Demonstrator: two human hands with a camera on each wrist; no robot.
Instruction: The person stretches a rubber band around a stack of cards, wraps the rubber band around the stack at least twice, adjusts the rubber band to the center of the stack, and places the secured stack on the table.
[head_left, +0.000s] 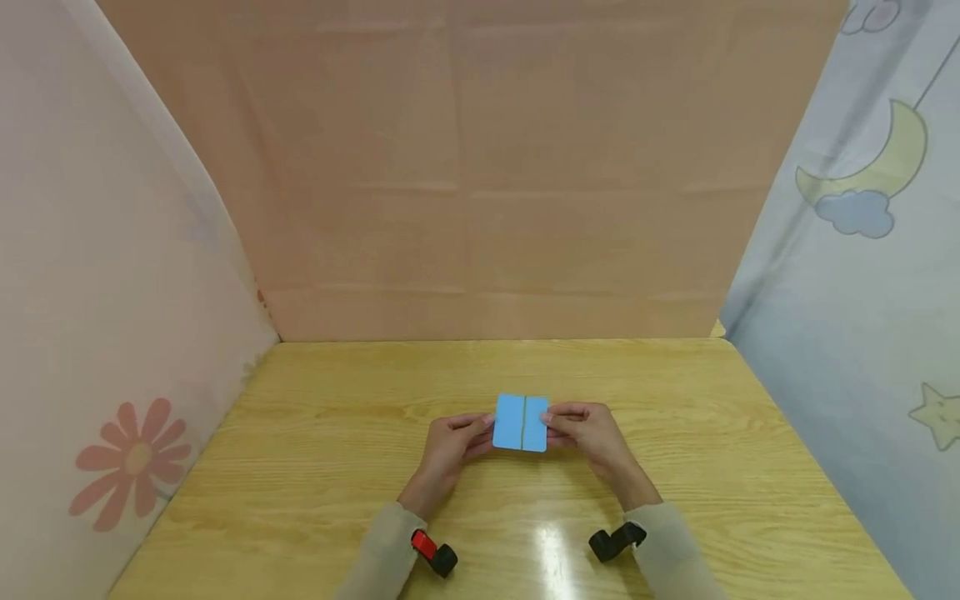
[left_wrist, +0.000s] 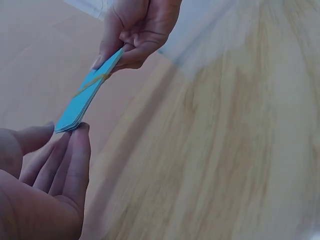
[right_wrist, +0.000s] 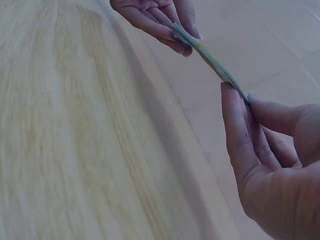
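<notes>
A thin stack of light blue cards (head_left: 507, 423) is held up over the table, in the middle of the head view. A yellowish rubber band (head_left: 524, 423) runs round the stack. My left hand (head_left: 447, 450) pinches its left edge between thumb and fingers. On the opposite edge, my right hand (head_left: 598, 437) pinches in the same way. The left wrist view shows the cards (left_wrist: 80, 106) tilted, their layered edges visible. From the right wrist, the stack (right_wrist: 214, 64) is seen nearly edge-on between both hands.
Below the hands lies a wood-grain table (head_left: 337, 383). A plain peach cloth (head_left: 465, 167) hangs behind it. Side curtains stand left (head_left: 150, 317) and right (head_left: 840, 333). Each sleeved wrist wears a strap with a small black device (head_left: 442, 560).
</notes>
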